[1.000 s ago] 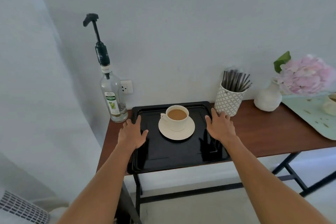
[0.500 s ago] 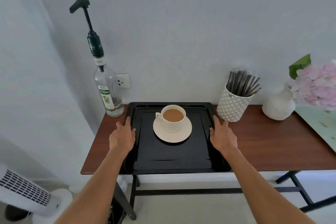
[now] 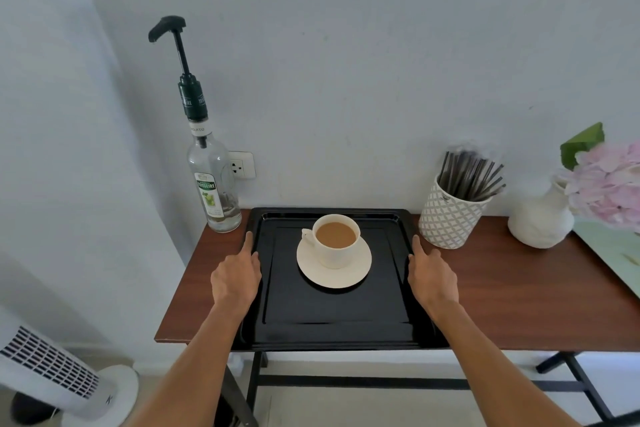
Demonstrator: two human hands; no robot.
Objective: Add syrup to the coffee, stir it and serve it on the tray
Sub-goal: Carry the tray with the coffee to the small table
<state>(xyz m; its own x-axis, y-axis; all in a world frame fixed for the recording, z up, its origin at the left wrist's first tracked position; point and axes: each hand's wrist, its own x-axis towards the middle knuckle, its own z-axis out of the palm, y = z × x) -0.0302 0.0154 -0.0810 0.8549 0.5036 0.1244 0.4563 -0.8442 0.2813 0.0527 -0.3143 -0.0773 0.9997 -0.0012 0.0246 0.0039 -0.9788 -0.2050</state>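
Note:
A white cup of milky coffee (image 3: 337, 241) stands on a white saucer (image 3: 334, 278) in the back half of a black tray (image 3: 332, 317). The tray lies on a brown table (image 3: 519, 291) and overhangs its front edge. My left hand (image 3: 235, 279) lies flat against the tray's left rim, fingers stretched forward. My right hand (image 3: 433, 279) lies the same way against the right rim. Neither hand curls around anything. A clear syrup bottle (image 3: 213, 191) with a tall black pump stands at the table's back left corner.
A patterned white pot of dark stirrers (image 3: 450, 218) stands right of the tray. Farther right are a white vase (image 3: 540, 220) with pink flowers (image 3: 613, 184) and a pale green tray (image 3: 616, 253). A white tower fan (image 3: 52, 371) stands on the floor at the left.
My hands slid from on top of the tray's rims outward to its outer side edges. My view pulled back and rose. Cup and tray stay in place.

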